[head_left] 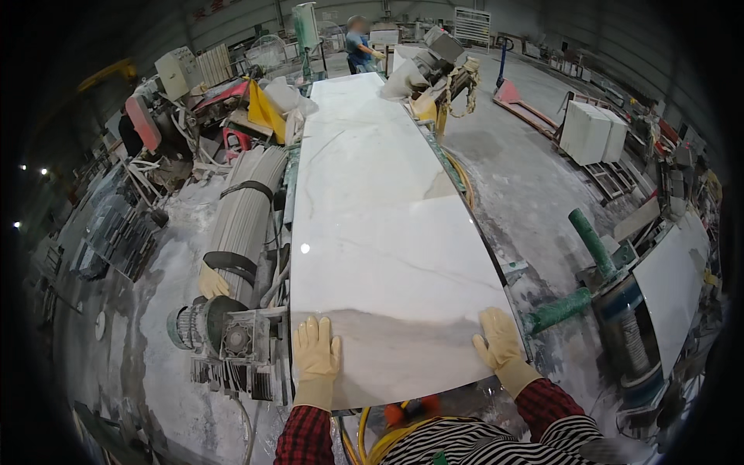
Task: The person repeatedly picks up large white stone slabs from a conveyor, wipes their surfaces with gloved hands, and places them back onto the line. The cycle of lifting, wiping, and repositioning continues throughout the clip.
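Observation:
A long white polished stone slab [372,256] with grey-brown veining stretches away from me on a green-framed conveyor. My left hand [316,353], in a cream rubber glove, lies flat on its near left corner with fingers stretched forward. Opposite it, my right hand [500,345], gloved the same way, rests on the near right edge with the thumb apart from the fingers. Both palms press on the stone and neither hand grips anything. The slab's near edge lies just in front of my striped apron [473,443].
Left of the slab stand a motor [203,322] and a strapped grey bundle [249,190] with a loose glove [212,280] on it. Green rollers [593,244] and another white slab [674,287] are at right. A person [358,46] stands beyond the far end.

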Available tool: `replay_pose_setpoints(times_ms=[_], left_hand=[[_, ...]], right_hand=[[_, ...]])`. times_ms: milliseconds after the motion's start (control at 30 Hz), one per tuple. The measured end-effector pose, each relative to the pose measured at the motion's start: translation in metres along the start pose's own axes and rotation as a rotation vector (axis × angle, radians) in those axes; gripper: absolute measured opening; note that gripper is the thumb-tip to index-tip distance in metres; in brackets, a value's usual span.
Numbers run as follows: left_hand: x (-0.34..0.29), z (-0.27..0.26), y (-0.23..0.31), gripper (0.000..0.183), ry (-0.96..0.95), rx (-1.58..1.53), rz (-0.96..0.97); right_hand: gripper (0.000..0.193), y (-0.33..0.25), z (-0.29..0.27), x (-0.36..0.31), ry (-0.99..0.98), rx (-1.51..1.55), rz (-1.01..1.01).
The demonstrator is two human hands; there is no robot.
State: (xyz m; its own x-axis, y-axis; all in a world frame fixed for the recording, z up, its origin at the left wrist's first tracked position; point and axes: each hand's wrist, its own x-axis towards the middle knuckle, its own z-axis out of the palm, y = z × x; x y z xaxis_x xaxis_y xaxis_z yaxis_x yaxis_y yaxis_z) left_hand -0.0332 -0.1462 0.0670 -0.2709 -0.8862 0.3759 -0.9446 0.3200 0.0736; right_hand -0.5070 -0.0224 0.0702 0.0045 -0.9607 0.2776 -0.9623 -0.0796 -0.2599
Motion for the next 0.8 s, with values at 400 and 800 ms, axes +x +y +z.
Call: replay_pose_setpoints(times_ms=[400, 800], left_hand=[[-0.004, -0.002, 0.004, 0.059, 0.021, 0.019, 0.021], [-0.021, 0.001, 0.018, 0.061, 0.047, 0.021, -0.017]], right_hand=[[0.064, -0.009, 0.001, -0.014, 0.085, -0.070, 0.007], [0.064, -0.002, 0.005, -0.015, 0.063, -0.110, -0.001]])
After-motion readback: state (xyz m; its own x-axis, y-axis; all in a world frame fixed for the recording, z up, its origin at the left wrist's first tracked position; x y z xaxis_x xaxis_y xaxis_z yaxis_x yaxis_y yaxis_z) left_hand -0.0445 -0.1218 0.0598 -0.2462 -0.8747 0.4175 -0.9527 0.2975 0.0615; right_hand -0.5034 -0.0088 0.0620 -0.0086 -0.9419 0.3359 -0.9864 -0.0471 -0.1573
